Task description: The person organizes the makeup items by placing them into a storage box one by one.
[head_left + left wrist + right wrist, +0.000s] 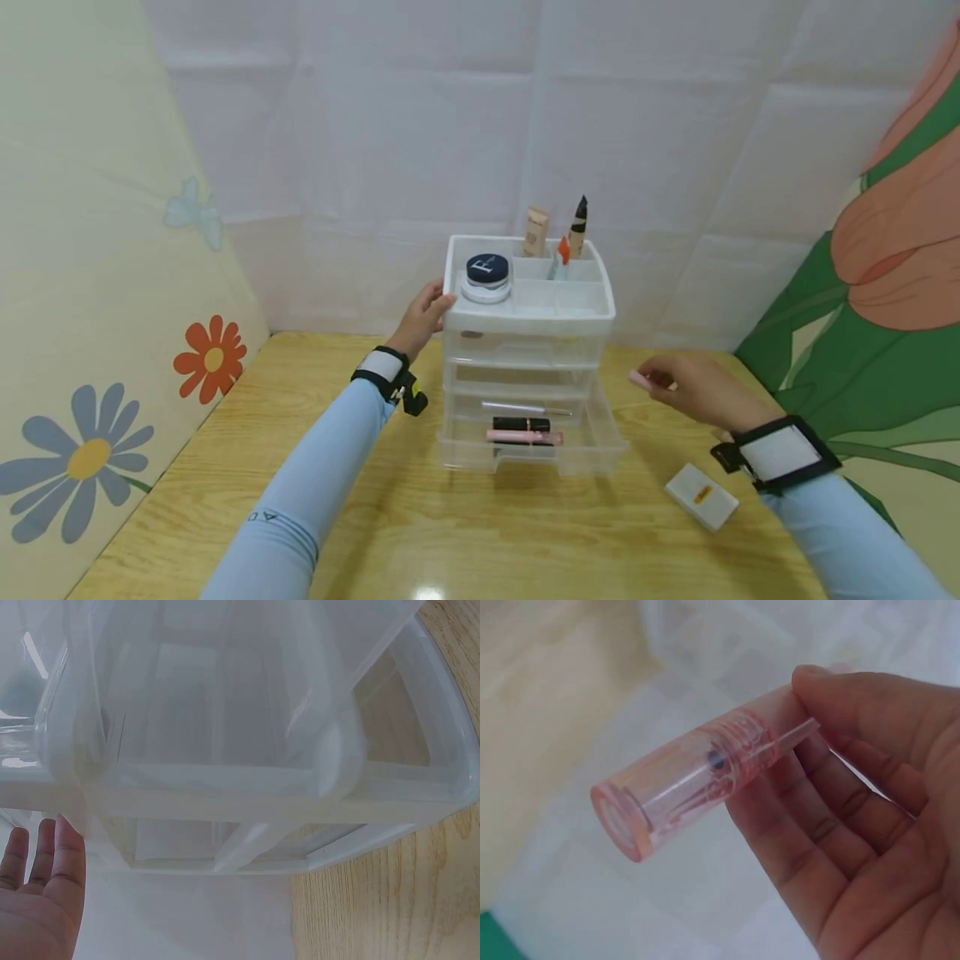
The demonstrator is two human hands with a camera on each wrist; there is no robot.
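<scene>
A white plastic drawer organizer [528,321] stands on the table, its bottom drawer [525,457] pulled out. In that drawer lie a slim stick [527,408], a black tube [521,424] and a pink tube [517,436]. My left hand [426,320] touches the organizer's upper left side, with the fingers [66,859] fairly straight. To the right of the drawer, my right hand [693,390] pinches a pink lipstick tube [686,772] between thumb and fingers. Its near end is see-through in the right wrist view.
On the organizer's top are a dark-lidded round jar [487,268], a beige squeeze tube [536,232], a black-capped tube [577,227] and an orange-tipped item [563,250]. A small white box [702,497] lies on the wooden table [375,517] at right. Cloth hangs behind.
</scene>
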